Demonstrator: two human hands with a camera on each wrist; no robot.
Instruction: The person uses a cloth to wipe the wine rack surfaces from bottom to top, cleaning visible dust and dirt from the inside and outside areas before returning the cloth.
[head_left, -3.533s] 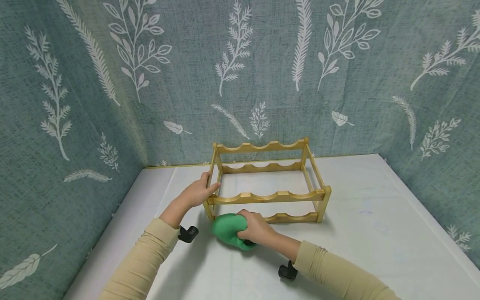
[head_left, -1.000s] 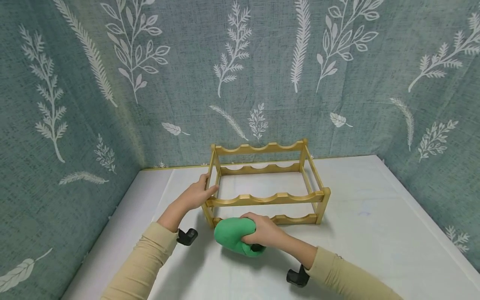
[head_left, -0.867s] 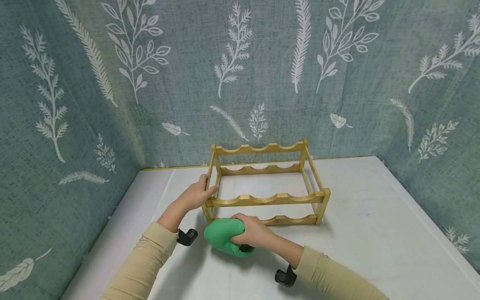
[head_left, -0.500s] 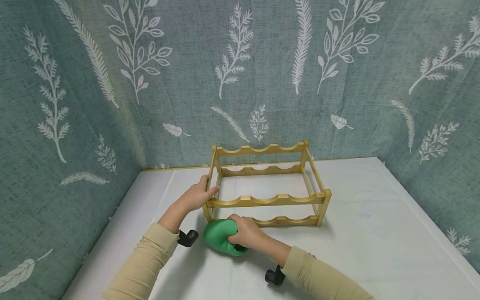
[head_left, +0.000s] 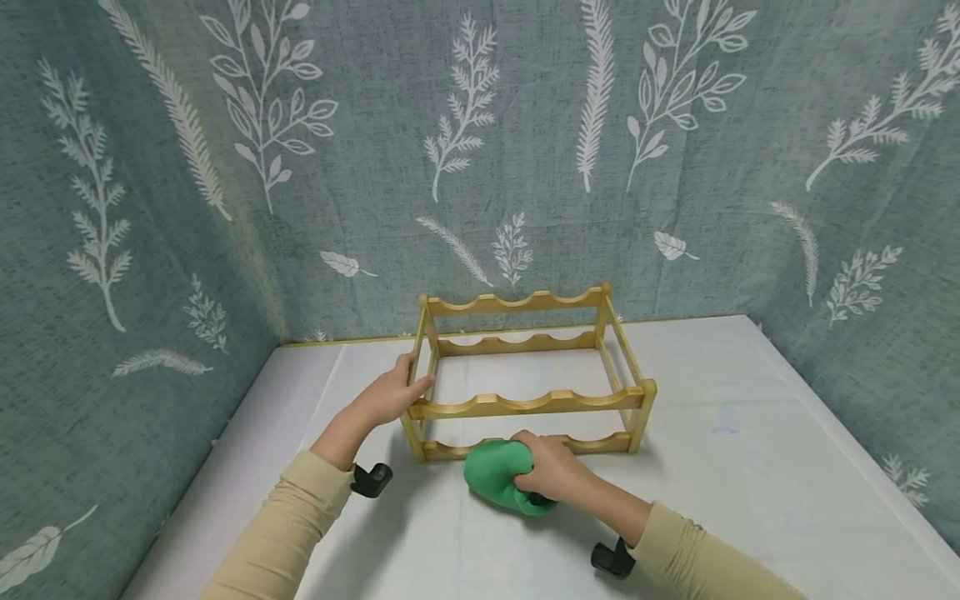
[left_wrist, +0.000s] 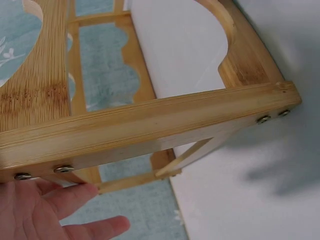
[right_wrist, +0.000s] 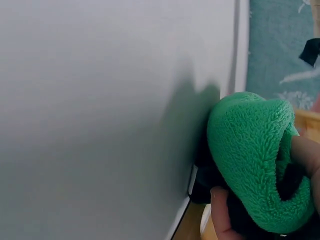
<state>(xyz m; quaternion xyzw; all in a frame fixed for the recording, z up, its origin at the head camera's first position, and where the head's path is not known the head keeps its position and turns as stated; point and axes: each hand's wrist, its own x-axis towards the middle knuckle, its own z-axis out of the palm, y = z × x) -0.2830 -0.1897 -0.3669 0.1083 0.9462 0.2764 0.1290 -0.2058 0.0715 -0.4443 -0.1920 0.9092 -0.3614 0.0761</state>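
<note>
A wooden wine rack [head_left: 525,406] with scalloped rails stands on the white table, near the back wall. At its left end my left hand [head_left: 384,396] grips the top side bar, thumb on the inner side. In the left wrist view the hand [left_wrist: 45,215] shows beside the rack's bar [left_wrist: 150,117], with two fingers reaching past it. My right hand [head_left: 558,473] holds a bunched green cloth [head_left: 493,473] close against the front lower rail. The right wrist view shows the cloth's [right_wrist: 250,145] fluffy pile, with black material in its fold and beneath it.
The white table [head_left: 720,500] extends around the rack to both sides. Blue-green fabric walls [head_left: 375,208] with white leaf prints enclose it at the back and sides. A black wrist camera [head_left: 613,558] sits under the right sleeve, another [head_left: 372,481] under the left.
Over the last second the right hand slides the green cloth left along the rack's front lower rail, then back right past its earlier spot. The left hand stays on the rack's left end.
</note>
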